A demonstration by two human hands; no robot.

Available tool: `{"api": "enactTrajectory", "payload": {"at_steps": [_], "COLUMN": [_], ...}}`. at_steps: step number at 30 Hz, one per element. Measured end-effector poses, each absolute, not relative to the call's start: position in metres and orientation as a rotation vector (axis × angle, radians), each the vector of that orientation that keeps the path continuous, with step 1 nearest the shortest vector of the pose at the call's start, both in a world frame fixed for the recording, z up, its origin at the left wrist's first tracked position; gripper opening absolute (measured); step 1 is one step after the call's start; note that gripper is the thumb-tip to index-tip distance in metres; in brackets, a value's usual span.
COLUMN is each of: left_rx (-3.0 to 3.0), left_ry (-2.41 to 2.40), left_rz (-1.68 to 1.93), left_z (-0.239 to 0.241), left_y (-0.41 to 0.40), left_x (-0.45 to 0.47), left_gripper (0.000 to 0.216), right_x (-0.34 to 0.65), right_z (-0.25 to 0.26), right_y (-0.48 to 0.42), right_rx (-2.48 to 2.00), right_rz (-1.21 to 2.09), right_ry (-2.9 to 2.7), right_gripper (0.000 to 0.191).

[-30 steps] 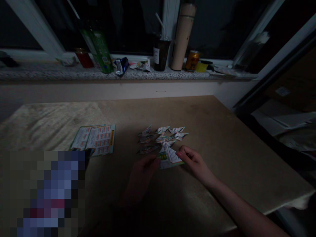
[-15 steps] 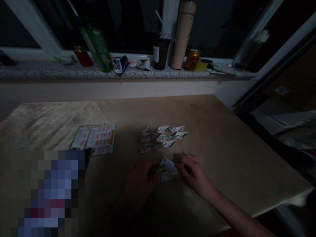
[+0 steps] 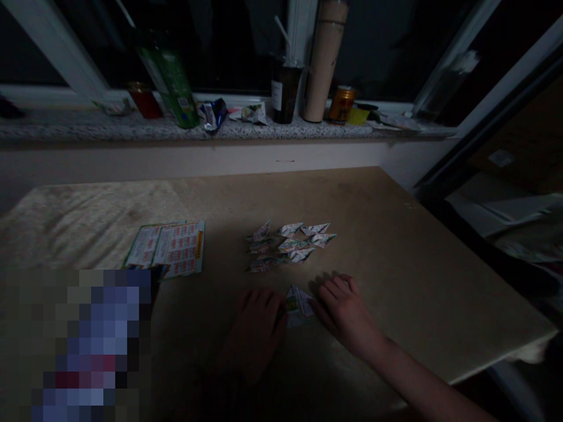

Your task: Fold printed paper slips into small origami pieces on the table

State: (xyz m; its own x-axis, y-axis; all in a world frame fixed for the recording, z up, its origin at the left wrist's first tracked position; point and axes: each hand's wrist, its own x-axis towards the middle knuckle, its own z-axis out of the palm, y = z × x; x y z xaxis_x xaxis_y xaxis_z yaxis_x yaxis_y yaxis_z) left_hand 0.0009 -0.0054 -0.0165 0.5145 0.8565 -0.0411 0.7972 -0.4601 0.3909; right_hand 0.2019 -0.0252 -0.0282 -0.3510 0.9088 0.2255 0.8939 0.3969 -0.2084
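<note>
A small triangular folded piece of printed paper lies on the table between my two hands, its point facing away from me. My left hand is at its left edge, the thumb along the paper and the other fingers bent down to the tabletop. At the right edge is my right hand, its thumb at the paper's corner and its fingers curved over the table. Just beyond stand several folded paper pieces with pointed ends, grouped close together. Dim light hides how firmly each hand grips.
Flat printed sheets lie overlapping at the left of the brown table. A pixelated patch covers the lower left. Along the granite sill stand a green bottle, a dark cup, a beige flask and an orange can.
Both hands have flattened toward the table, with their fingers reaching further forward. The folded paper has sunk lower and sits slightly nearer to me. The grouped folded pieces stay put.
</note>
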Motion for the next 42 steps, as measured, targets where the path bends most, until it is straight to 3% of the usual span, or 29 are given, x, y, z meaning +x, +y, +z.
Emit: {"api": "enactTrajectory", "payload": {"at_steps": [12,17,28,37,42], "left_rx": [2.408,2.494,2.832,2.813,2.759], "left_ry": [1.342,1.256,1.127,1.115,1.108], "left_rz": [0.255,0.299,0.143,0.345,0.311], "left_z": [-0.016,-0.020,-0.021,-0.032,-0.023], "left_y": [-0.012,-0.011,0.000,0.005,0.004], "left_x": [0.006,0.003,0.005,0.003,0.005], "left_gripper": [0.016,0.031,0.014,0.011,0.011], "right_x": [0.213,0.219,0.223,0.225,0.223], "right_z": [-0.026,-0.024,-0.022,-0.024,-0.026], "right_y": [-0.040,-0.040,-0.037,-0.028,-0.021], "right_rx": [-1.412,-1.339,-1.285,-1.249,-1.318], "right_rz": [0.191,0.265,0.293,0.374,0.406], "right_ry": [-2.205,-2.211,-2.293,-2.214,-2.131], "right_gripper": [0.012,0.020,0.023,0.008,0.018]}}
